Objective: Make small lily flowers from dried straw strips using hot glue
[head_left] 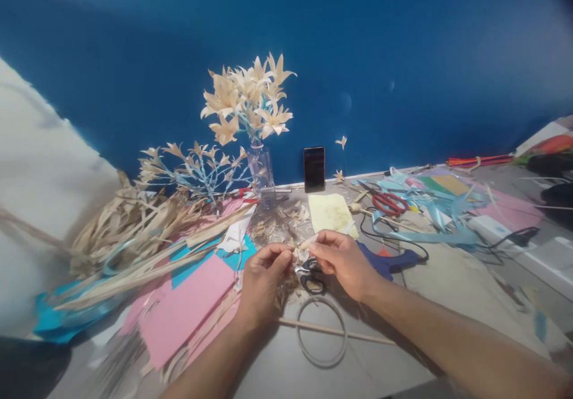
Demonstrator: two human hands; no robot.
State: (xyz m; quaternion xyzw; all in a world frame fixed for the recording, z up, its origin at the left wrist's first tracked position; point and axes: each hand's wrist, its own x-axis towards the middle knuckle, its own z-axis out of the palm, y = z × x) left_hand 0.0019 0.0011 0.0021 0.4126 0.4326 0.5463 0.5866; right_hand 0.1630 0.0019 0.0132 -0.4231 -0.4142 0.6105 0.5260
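My left hand (267, 277) and my right hand (344, 260) meet over the middle of the table, both with fingertips pinched. Between them is a small cream petal-like piece of dried husk (307, 243); the right fingers grip one end, and the left fingertips close at its other side. Whether the left also holds a stem is too small to tell. Just below the fingertips lie black-handled scissors (312, 282), partly covered by the right hand. Dry husk scraps (286, 223) litter the table beyond. Nearer me, a grey ring (323, 364) lies with a thin stick (367, 337) across it.
A clear bottle (261, 172) holds cream husk flowers (250, 98) against the blue wall. Dried husk strips (129, 226) and pink sheets (188, 309) pile up left. A phone (314, 169) stands at the back. Red-handled scissors (390, 203), a blue glue gun (394, 260) and ribbons lie right.
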